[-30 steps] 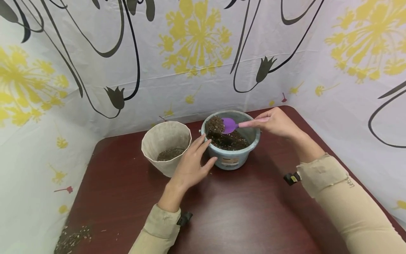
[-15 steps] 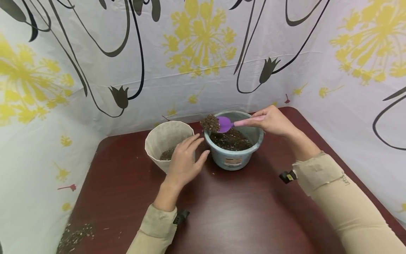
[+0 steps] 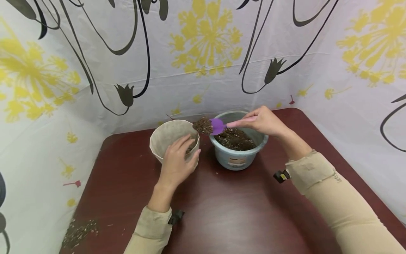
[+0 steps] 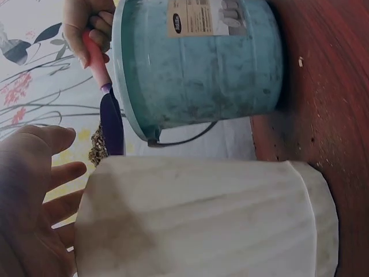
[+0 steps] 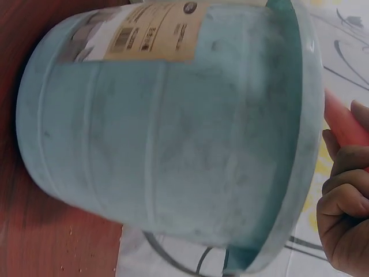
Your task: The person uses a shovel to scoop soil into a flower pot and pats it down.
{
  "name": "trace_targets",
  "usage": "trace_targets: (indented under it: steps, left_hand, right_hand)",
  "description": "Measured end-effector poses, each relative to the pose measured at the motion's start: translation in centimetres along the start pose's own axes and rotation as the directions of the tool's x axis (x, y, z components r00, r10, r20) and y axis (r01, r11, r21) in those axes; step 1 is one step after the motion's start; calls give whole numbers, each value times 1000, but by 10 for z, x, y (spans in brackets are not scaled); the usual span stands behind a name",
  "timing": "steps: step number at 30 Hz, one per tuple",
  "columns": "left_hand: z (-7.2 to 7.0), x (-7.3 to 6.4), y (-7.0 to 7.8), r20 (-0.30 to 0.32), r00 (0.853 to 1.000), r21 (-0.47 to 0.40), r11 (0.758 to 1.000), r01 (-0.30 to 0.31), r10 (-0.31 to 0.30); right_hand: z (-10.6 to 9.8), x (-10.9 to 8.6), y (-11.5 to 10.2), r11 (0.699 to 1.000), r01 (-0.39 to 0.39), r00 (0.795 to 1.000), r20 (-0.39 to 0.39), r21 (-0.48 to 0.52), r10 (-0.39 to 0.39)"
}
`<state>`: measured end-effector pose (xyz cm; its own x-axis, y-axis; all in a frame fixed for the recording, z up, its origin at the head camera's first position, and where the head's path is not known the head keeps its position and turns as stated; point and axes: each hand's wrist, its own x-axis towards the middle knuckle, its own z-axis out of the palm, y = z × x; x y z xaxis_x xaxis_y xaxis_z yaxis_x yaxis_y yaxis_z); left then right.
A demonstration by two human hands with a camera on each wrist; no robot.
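Note:
My right hand [image 3: 268, 121] grips the pink handle of a garden trowel [image 3: 217, 126] with a purple blade. Dark potting soil [image 3: 203, 126] is heaped on the blade, which spans the space between the two containers, its tip at the white pot's right rim. Below the handle stands a blue bucket [image 3: 236, 158] holding more soil. My left hand [image 3: 177, 160] has its fingers spread and relaxed over the near rim of the white pot [image 3: 158, 139], partly hiding its inside. In the left wrist view the trowel [image 4: 112, 121] points toward the white pot [image 4: 202, 219].
Both containers stand on a dark red table [image 3: 222, 208] near its back edge. Spilled soil [image 3: 79, 233] lies at the table's left front. A patterned white sheet [image 3: 203, 95] hangs behind and at both sides. The bucket's wire handle [image 4: 187, 138] hangs down.
The loaded trowel has moved left from over the bucket to the white pot's rim. My left hand has shifted left from beside the bucket to over the pot's near rim.

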<state>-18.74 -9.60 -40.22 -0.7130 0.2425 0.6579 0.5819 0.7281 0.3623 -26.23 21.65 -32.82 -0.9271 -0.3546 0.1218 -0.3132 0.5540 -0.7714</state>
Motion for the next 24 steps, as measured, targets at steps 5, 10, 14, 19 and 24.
trace_targets:
  steps: [5, 10, 14, 19, 24]
  left_hand:
    - [-7, -4, -8, 4, 999, 38, 999, 34, -34]
    - [-17, -11, -16, 1, 997, 107, 991, 82, -83]
    - [-24, -19, -23, -18, 995, 168, 981, 97, -95]
    - [-32, -30, -33, -33, 993, 199, 973, 116, -111]
    - [-38, -40, -40, -39, 990, 220, 965, 141, -136]
  right_hand:
    - [9, 7, -9, 1000, 16, 999, 28, 9, -16]
    - [19, 12, -16, 999, 18, 999, 45, 30, -20]
    - [26, 14, -20, 998, -17, 999, 48, 53, 15]
    - [34, 18, -25, 997, -35, 998, 50, 67, 32]
    - [42, 21, -30, 997, -69, 997, 20, -41, 70]
